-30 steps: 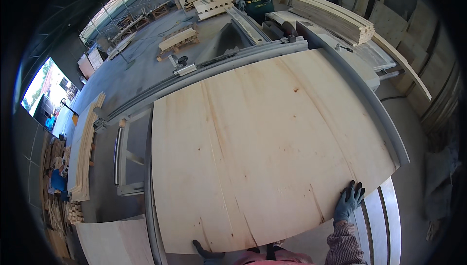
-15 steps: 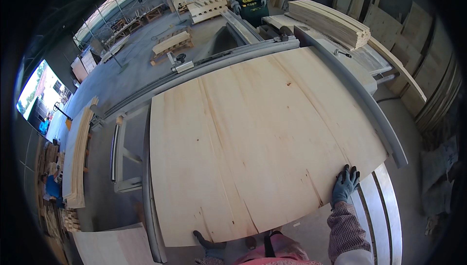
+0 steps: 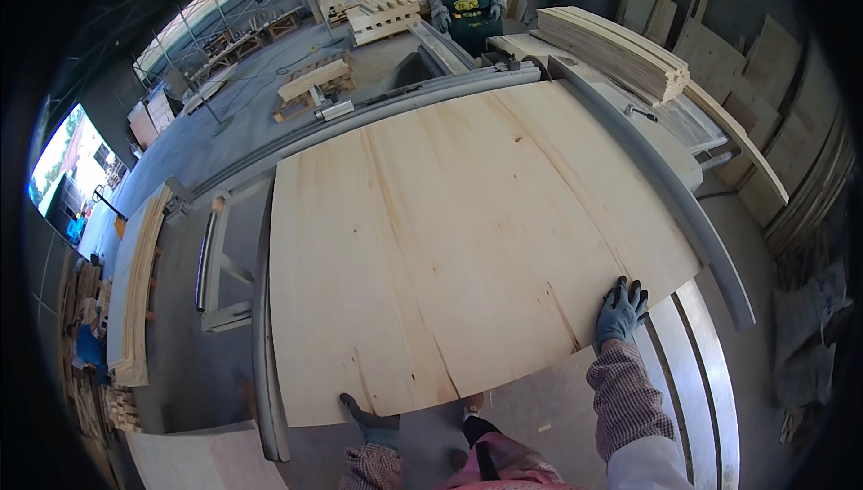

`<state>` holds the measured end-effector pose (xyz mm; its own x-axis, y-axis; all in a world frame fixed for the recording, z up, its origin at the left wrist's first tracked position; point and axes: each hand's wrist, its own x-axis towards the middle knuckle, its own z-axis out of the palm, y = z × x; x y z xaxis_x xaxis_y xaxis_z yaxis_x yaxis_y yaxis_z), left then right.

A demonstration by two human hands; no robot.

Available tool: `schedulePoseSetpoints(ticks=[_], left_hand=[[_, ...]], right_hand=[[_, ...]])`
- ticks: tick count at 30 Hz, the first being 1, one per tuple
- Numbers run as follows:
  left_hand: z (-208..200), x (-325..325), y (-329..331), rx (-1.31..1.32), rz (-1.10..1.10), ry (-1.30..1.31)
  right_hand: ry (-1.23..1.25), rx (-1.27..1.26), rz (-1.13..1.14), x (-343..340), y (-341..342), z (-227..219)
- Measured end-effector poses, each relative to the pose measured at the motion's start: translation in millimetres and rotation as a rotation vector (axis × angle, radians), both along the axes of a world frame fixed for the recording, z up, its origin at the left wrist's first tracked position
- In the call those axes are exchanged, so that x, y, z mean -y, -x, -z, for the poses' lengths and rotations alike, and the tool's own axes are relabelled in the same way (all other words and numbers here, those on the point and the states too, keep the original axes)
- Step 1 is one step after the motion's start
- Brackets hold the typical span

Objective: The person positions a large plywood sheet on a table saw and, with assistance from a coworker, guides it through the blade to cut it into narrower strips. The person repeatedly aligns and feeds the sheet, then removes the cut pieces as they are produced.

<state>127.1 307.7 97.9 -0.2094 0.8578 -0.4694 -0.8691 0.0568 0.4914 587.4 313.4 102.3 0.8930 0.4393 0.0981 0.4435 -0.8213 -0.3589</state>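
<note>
A large pale plywood sheet (image 3: 458, 247) with brown grain streaks lies across a saw table with a long grey rail. My left hand (image 3: 373, 423), in a grey-blue glove with dark fingertips, holds the sheet's near edge towards the left. Its thumb rests on top, while the other fingers are hidden below the edge. Near the right corner my right hand (image 3: 618, 312), gloved alike, lies on the sheet with its fingers stretched forward and apart.
A grey metal fence (image 3: 647, 153) runs along the sheet's right side. Stacked boards (image 3: 611, 49) lie beyond it. Metal slats (image 3: 697, 373) extend at the near right. A co-worker in a dark green apron (image 3: 469, 9) stands at the far end. A roller frame (image 3: 229, 265) stands left.
The sheet has shifted slightly away from me and to the left in view, both hands moving along with it. The co-worker's arms have shifted a little.
</note>
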Motion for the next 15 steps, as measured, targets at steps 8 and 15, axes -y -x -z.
schedulePoseSetpoints(ticks=[8, 15], left_hand=[[-6, 5, 4, -0.168, -0.078, 0.032], [-12, 6, 4, -0.101, 0.064, -0.124]], right_hand=[[-0.021, -0.004, 0.0, 0, 10, -9], [-0.018, 0.002, 0.004, 1, 7, -8]])
